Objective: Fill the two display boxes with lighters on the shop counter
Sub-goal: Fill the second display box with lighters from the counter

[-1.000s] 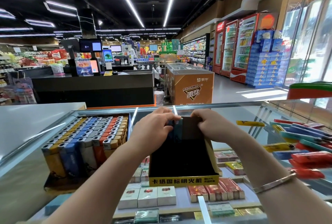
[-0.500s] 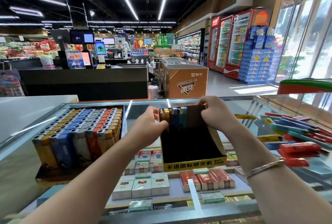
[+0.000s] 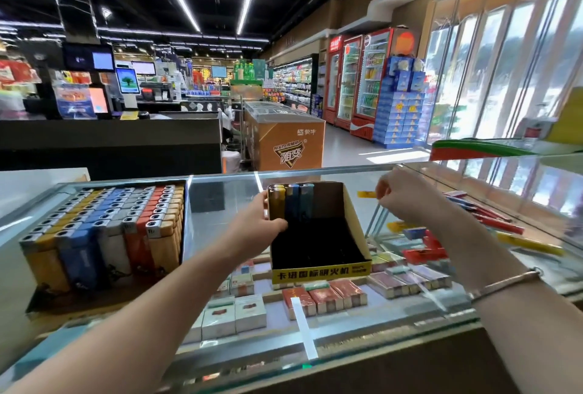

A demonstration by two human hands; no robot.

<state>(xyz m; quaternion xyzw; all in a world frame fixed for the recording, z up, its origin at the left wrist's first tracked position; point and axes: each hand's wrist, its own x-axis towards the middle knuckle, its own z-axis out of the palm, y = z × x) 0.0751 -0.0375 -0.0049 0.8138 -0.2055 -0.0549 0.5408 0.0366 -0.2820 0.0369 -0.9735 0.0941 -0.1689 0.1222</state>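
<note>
Cigarette packs (image 3: pixel 249 311) under glass; orange freezer (image 3: pixel 290 144) beyond; drink fridges (image 3: pixel 359 78).

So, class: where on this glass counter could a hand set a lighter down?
Free: the bare glass between the full box and the black box, and behind both. Crowded: the counter's right side, strewn with loose lighters.
</note>
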